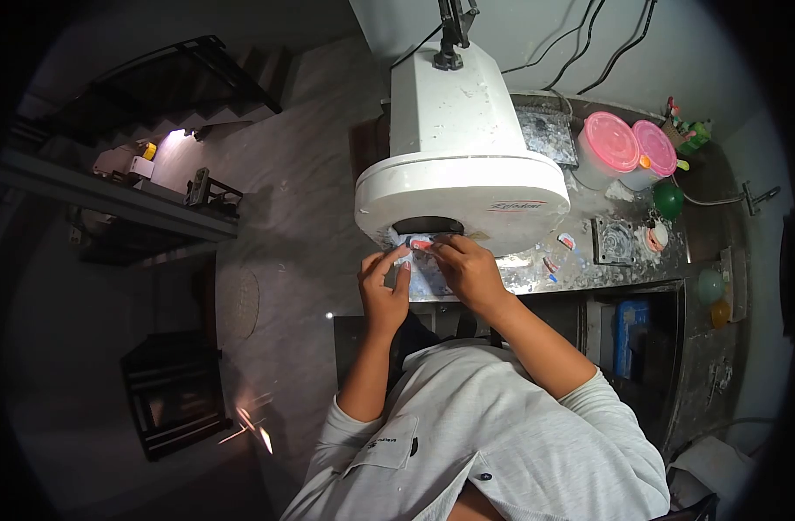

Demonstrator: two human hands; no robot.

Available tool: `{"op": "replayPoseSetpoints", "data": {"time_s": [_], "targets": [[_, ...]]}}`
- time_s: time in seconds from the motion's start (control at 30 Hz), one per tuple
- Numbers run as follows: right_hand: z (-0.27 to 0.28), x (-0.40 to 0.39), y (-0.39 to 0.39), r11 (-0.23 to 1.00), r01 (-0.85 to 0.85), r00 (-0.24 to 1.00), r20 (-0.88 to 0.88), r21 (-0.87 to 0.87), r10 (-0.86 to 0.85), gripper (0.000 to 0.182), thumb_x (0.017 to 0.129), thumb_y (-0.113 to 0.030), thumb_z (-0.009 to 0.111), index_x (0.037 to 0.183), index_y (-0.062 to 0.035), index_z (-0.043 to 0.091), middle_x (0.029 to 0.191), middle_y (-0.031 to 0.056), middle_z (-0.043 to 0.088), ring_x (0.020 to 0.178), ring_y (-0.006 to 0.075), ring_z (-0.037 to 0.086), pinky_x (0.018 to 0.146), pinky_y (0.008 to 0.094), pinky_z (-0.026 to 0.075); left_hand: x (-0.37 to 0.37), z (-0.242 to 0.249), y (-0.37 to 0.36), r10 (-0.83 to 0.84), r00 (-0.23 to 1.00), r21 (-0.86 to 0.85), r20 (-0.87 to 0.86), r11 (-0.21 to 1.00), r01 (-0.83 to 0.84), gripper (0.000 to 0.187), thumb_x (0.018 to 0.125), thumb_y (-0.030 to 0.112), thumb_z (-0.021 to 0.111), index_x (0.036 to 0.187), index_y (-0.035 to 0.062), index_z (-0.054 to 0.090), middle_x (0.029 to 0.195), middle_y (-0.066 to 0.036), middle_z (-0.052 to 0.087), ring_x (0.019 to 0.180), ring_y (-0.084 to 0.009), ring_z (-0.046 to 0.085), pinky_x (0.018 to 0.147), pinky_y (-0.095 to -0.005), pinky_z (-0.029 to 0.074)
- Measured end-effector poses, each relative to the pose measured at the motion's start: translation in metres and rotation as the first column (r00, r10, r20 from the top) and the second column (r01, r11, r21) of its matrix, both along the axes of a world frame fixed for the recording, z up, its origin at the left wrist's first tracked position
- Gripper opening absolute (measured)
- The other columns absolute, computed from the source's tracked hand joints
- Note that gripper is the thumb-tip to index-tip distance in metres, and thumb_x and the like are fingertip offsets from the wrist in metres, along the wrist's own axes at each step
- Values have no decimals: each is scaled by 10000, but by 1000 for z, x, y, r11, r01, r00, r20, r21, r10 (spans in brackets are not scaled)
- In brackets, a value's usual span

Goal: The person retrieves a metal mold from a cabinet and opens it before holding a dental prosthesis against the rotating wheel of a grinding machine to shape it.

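1. Both hands, left [385,291] and right [469,271], hold a small pink piece [422,245] at the white machine's [463,187] opening.
2. More pink pieces [567,241] lie on the bench [523,276], right of the machine.
3. Behind them stand two tubs [599,165] with pink lids [612,141].

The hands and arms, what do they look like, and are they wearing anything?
The left hand and right hand are bare, with five fingers each and no gloves. The wrists show no watch. Light grey sleeves stop near the elbows, leaving the forearms bare. Any rings are too small to tell.
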State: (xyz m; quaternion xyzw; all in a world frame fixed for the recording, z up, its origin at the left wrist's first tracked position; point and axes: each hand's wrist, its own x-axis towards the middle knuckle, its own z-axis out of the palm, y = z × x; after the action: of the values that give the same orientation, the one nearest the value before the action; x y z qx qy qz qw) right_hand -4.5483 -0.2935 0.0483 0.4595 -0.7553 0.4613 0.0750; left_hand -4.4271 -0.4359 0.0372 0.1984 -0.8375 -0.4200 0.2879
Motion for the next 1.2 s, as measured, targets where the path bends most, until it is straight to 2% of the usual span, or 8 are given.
{"op": "replayPoseSetpoints", "data": {"time_s": [0.2, 0.37, 0.5, 0.57, 0.77, 1.0, 1.07, 1.2], "targets": [[-9, 2, -2, 998, 32, 995, -98, 53, -27, 241, 772, 8, 670, 1008, -7, 716, 1031, 99, 652, 936, 291, 649, 725, 388, 568, -6, 3, 11, -13, 1000, -23, -15, 1000, 12, 325, 870, -7, 691, 1186, 37, 753, 1148, -92, 748, 1135, -254, 615, 1032, -371, 460], [-14, -1, -2, 997, 14, 993, -121, 71, -5, 218, 758, -4, 674, 974, -3, 709, 975, 97, 627, 930, 293, 647, 716, 393, 566, -2, -8, 21, 47, 999, -173, -10, 984, -48, 425, 869, 31, 703, 1294, 28, 703, 1197, -131, 716, 1162, -285, 610, 1045, -388, 459], [-14, 0, -2, 998, 7, 992, -126, 64, 1, 199, 753, -18, 675, 948, 7, 705, 952, 100, 619, 917, 293, 644, 715, 394, 566, -1, -9, 32, 94, 992, -66, -90, 993, -100, 486, 869, 14, 684, 1355, 24, 660, 1249, -152, 684, 1206, -292, 598, 1064, -400, 451], [-14, -1, -2, 997, 2, 992, -124, 76, 7, 196, 750, -23, 675, 941, 11, 706, 946, 103, 617, 913, 293, 643, 711, 394, 565, -1, -15, 27, -14, 994, -75, -110, 997, 6, 576, 867, 95, 690, 1434, 54, 603, 1286, -185, 630, 1211, -333, 552, 1091, -430, 381], [-16, -2, -5, 999, -21, 989, -148, 48, 28, 213, 741, -5, 681, 951, 12, 714, 920, 111, 611, 866, 296, 646, 677, 394, 560, 4, -19, 22, -84, 996, -59, 4, 995, 84, 678, 824, 116, 679, 1489, 77, 555, 1349, -180, 587, 1283, -327, 497, 1124, -449, 305], [-15, -2, -6, 999, -45, 990, -131, 23, 47, 185, 750, -18, 663, 927, 23, 698, 949, 114, 614, 889, 301, 647, 699, 407, 564, 3, -16, 19, -147, 989, -48, 15, 988, 148, 751, 824, 107, 675, 1548, 86, 474, 1370, -171, 578, 1306, -314, 485, 1118, -451, 291], [-14, -2, -6, 998, -47, 991, -124, 33, 51, 181, 747, -17, 666, 922, 19, 694, 951, 115, 615, 891, 304, 647, 700, 407, 564, 5, -9, 19, -165, 980, -119, 107, 977, 178, 732, 863, 57, 657, 1560, 42, 435, 1463, -166, 515, 1383, -294, 519, 1158, -406, 311], [-19, -3, -8, 999, -43, 992, -114, 26, 45, 177, 733, -19, 680, 907, 12, 684, 960, 116, 615, 905, 309, 645, 701, 406, 564, 4, -4, 20, -149, 979, -182, 138, 968, 173, 727, 879, 112, 670, 1564, 50, 435, 1456, -163, 534, 1380, -284, 484, 1144, -400, 272]]}}
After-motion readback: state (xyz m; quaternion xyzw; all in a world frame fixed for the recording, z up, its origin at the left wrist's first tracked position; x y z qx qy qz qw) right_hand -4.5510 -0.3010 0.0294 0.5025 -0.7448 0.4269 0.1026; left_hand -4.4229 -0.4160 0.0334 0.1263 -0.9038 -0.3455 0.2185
